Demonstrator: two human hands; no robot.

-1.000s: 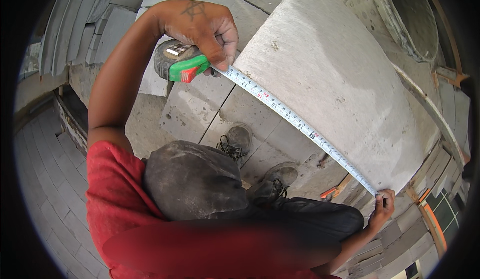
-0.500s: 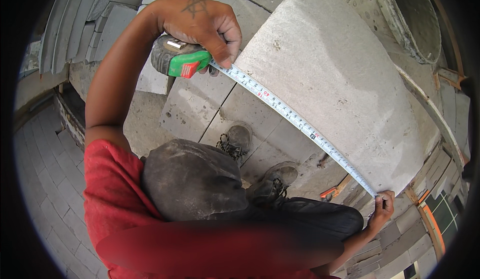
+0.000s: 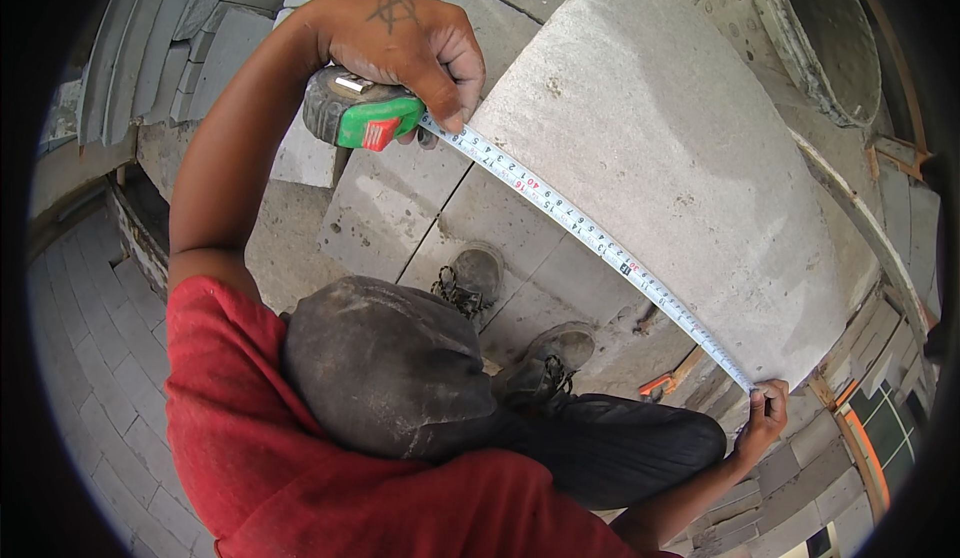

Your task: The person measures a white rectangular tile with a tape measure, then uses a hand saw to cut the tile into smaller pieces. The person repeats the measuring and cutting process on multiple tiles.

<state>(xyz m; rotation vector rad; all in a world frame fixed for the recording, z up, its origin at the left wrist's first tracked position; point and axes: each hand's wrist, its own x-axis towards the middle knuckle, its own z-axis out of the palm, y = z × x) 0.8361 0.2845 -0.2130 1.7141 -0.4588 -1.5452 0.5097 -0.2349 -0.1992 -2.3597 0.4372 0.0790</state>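
Observation:
A pale stone slab with a worn, speckled face lies before me. Along its near edge runs the white blade of a tape measure, stretched straight. At the slab's left corner my left hand is closed, thumb and fingers pinching the blade. The green and black tape case, with a red button, sits just under that hand; some of the fingers are hidden behind it. My right hand grips the blade's end at the slab's right corner, the fingertips against the edge.
Grey slabs lie underfoot, where my shoes stand. Stacked stone tiles fill the upper left. A round, crusted container stands at the upper right. An orange-handled tool lies near my right knee.
Both hands and the stretched tape stay nearly in place. My red-sleeved upper body shows slightly shifted.

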